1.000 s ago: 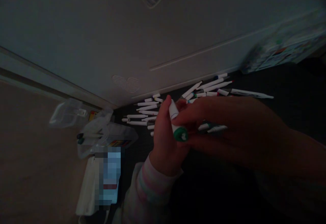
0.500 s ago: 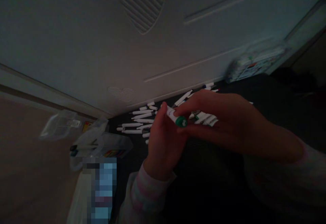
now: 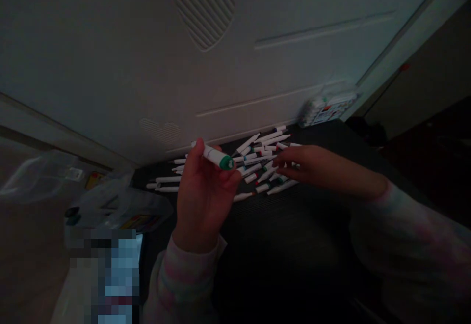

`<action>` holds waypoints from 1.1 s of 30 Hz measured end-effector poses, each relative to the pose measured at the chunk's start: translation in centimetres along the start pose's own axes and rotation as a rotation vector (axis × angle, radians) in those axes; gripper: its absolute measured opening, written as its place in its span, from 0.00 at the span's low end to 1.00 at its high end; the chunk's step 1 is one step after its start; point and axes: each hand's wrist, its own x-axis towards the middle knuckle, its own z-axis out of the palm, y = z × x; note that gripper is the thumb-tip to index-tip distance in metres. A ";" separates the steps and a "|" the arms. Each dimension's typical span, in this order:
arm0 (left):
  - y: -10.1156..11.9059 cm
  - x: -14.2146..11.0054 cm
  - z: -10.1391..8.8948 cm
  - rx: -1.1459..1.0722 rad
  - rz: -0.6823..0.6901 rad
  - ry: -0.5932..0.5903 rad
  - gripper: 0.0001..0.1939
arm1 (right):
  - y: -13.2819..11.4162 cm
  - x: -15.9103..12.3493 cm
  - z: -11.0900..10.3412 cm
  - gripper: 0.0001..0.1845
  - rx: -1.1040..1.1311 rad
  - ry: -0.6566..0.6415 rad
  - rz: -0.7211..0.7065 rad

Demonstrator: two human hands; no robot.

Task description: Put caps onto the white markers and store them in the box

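Observation:
My left hand (image 3: 208, 201) is closed around a white marker (image 3: 211, 155) with a green end, which points right and a little toward me. Over the right part of a heap of loose markers (image 3: 263, 159), my right hand (image 3: 309, 167) reaches in from the right. Its thumb and fingers are slightly apart, and nothing shows between them. The heap has white barrels with red, green, blue and dark ends, lying at mixed angles on the dark table (image 3: 279, 230). My left hand hides some of the markers on the left side.
A clear plastic case (image 3: 121, 201) stands at the left, with a clear lid (image 3: 40, 174) beside it. A pixelated bright patch (image 3: 117, 275) lies below. At the back right, a clear-wrapped pack (image 3: 329, 108) leans against the pale panel (image 3: 110, 68) with raised hearts.
My right hand has let go of the green-ended marker and moved right, to the heap. The left hand keeps the marker and appears further left. The view has shifted.

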 end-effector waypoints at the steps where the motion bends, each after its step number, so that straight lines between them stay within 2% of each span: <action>1: 0.1 0.0 0.0 0.002 0.002 -0.003 0.17 | 0.7 0.1 0.8 0.13 -0.093 -0.078 0.013; 6: 0.7 -0.2 0.0 -0.004 0.014 -0.021 0.18 | 2.7 -0.3 2.8 0.12 -0.196 -0.182 0.030; 15: 1.2 -0.4 -0.2 -0.007 0.021 -0.054 0.20 | 2.1 0.5 2.8 0.11 -0.295 -0.258 -0.009; 28: 1.6 -0.7 -0.2 -0.010 0.029 -0.074 0.21 | 2.8 0.9 3.5 0.10 -0.276 -0.265 0.003; 33: 1.6 -0.9 -0.2 -0.011 0.018 -0.079 0.20 | 2.1 0.6 2.0 0.11 -0.184 -0.205 -0.011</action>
